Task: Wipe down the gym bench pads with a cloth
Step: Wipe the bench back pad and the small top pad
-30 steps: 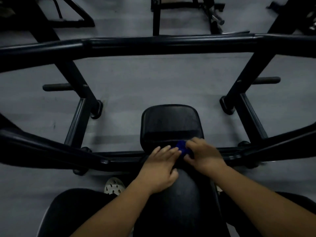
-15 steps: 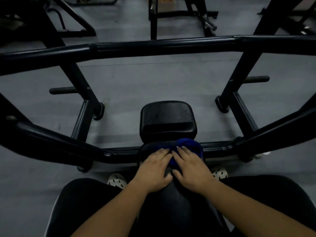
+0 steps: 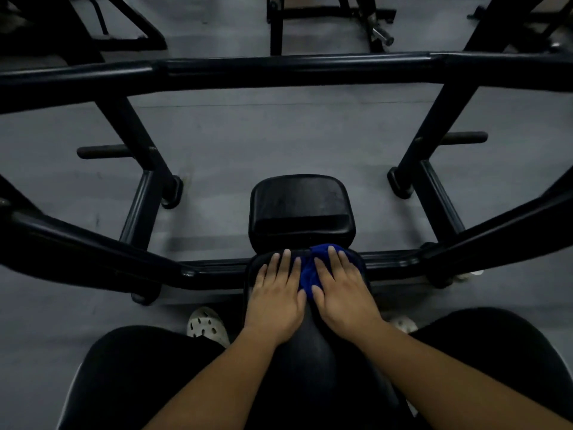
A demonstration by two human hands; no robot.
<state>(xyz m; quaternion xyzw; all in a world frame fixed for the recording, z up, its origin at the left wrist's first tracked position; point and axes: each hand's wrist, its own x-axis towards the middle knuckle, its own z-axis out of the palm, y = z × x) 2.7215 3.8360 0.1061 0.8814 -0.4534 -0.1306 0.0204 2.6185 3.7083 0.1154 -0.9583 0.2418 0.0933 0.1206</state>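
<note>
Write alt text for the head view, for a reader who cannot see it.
A person's left hand and right hand lie flat side by side on a black bench pad, the right pressing a bunched blue cloth. Ahead, a smaller black pad sits among black frame bars.

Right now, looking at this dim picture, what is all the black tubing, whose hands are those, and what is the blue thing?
No robot is at work here. A person wears a camera on the head, so you look down along their forearms. The black tubing is the steel frame of a gym machine standing on a grey floor. Between the person's legs runs a long black bench pad, and beyond it sits a smaller seat pad. The left hand lies flat on the far end of the long pad. The right hand, fingers straight, presses a blue cloth onto that pad. The cloth is bunched between the two hands. The white thing with holes is a shoe.
</note>
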